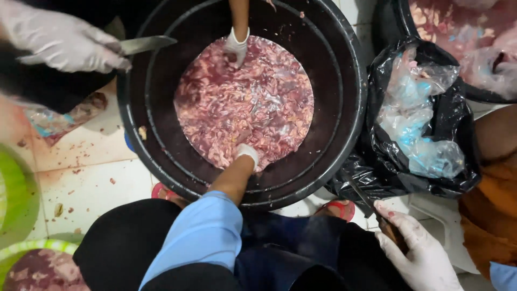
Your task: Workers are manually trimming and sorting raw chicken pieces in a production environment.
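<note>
A large black tub (344, 124) holds a mass of pink and red raw meat pieces (245, 102). My left hand (247, 154), in a white glove at the end of a blue sleeve, is pushed into the near edge of the meat, and its fingers are buried. My right hand (420, 250), also gloved and smeared, sits low at the right. It grips a knife (371, 207) by its dark handle, blade pointing up-left towards a black bag. Another person's gloved hand (237, 46) reaches into the meat from the far side.
A second person's gloved hand (62, 40) holds a knife (145, 44) over the tub's left rim. A black bag (425, 178) of crumpled clear plastic stands to the right. Another tub of meat (474, 48) is at top right, green basins (19, 199) at left, on a tiled floor with scraps.
</note>
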